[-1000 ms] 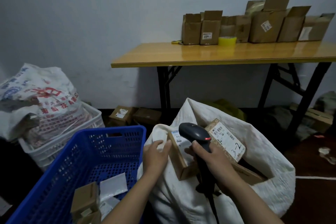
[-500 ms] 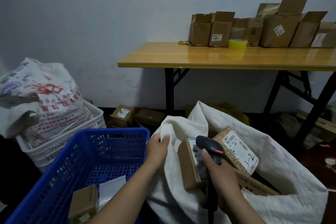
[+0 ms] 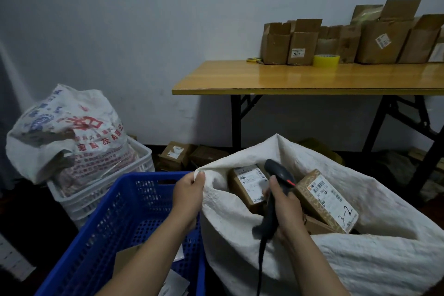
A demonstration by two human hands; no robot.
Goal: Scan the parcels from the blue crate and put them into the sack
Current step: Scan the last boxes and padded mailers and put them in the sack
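Nearest to the camera, the left hand (image 3: 188, 196) pinches the rim of the white sack (image 3: 360, 255) between thumb and fingers and holds its mouth open. The right hand (image 3: 284, 209) has its fingers closed around the grip of a dark barcode scanner (image 3: 278, 175), which is over the sack opening; its cable hangs down. Inside the sack, a brown parcel (image 3: 248, 184) with a white label lies just left of the scanner, and a second parcel (image 3: 328, 200) marked "3-2" lies to the right. The blue crate (image 3: 108, 223) stands on the floor, touching the sack on its left side; some flat parcels show at its bottom, partly hidden by the forearm. Behind the crate is a white basket (image 3: 101, 190) with a printed bag (image 3: 67, 132) in it. Farther back, small boxes lie on the dark floor near the wall. A wooden folding table (image 3: 300, 79) stands against the pale wall, carrying open cartons (image 3: 300, 41) and a yellow tape roll (image 3: 326, 60).
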